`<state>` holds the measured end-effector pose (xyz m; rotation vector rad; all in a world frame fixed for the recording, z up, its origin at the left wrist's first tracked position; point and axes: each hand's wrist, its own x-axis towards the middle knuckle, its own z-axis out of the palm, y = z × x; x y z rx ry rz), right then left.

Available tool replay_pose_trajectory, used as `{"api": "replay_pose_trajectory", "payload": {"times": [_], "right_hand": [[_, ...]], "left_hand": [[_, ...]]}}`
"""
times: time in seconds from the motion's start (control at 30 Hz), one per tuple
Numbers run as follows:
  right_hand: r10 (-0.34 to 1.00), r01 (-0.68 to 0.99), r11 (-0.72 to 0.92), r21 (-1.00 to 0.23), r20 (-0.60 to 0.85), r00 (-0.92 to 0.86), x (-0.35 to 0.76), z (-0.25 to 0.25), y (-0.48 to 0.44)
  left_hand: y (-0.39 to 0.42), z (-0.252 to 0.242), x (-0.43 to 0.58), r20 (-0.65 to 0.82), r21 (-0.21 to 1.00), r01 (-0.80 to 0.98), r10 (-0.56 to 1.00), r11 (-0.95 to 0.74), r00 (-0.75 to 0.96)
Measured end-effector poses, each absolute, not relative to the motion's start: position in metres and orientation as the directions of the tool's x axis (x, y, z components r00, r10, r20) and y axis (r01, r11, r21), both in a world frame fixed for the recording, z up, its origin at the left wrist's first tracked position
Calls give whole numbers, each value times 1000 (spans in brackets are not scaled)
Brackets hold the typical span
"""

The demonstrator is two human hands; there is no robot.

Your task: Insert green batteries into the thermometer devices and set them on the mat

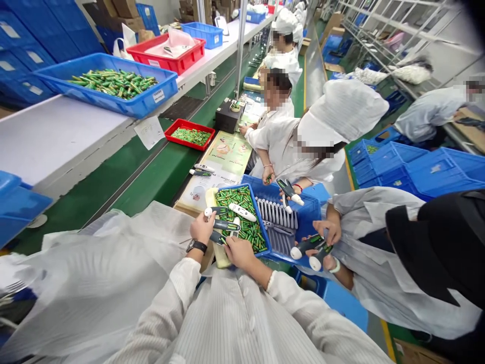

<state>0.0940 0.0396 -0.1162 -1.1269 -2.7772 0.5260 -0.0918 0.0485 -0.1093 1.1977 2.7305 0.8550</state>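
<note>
My left hand (201, 230), with a dark watch at the wrist, is wrapped round several grey-and-white handheld devices (226, 225) fanned out side by side. Green batteries show in their open slots. Close by, my right hand (241, 253) has its fingers closed at the end of the lowest device (217, 237); what lies between the fingertips is hidden. Beneath and beyond both hands is a blue tray (260, 222) filled with small green batteries (253, 233). A white device (242, 212) lies on top of the batteries.
Beside the tray, a blue crate (308, 212) holds rows of grey devices. Co-workers' hands (329, 235) hold similar devices at the right. Ahead lie a printed mat (227, 151) and a red tray (189, 134) of batteries. A large blue bin (125, 103) stands on the left shelf.
</note>
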Motion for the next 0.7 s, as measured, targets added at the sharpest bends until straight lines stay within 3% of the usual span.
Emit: {"api": "replay_pose_trajectory", "payload": {"times": [0.17,0.3,0.4,0.53,0.7], "right_hand": [[760,643,521,-561,-37,-648,100,-134,43],[805,535,329,-778,-66,-590,99,-151,47],[807,471,216,-855,-115,-579,96,-158,50],[797,532,224,-816,-161,-582,94,-153,47],[841,623,456,-635,80,-535,103,-138,35]], "left_hand": [[46,-112,-95,178,510,690,722,513,-668],[44,-113,-95,161,524,684,730,508,-664],[43,-112,-95,160,543,680,734,493,-660],[42,-112,-94,146,547,674,736,497,-661],[41,-115,-91,179,553,679,727,482,-662]]}}
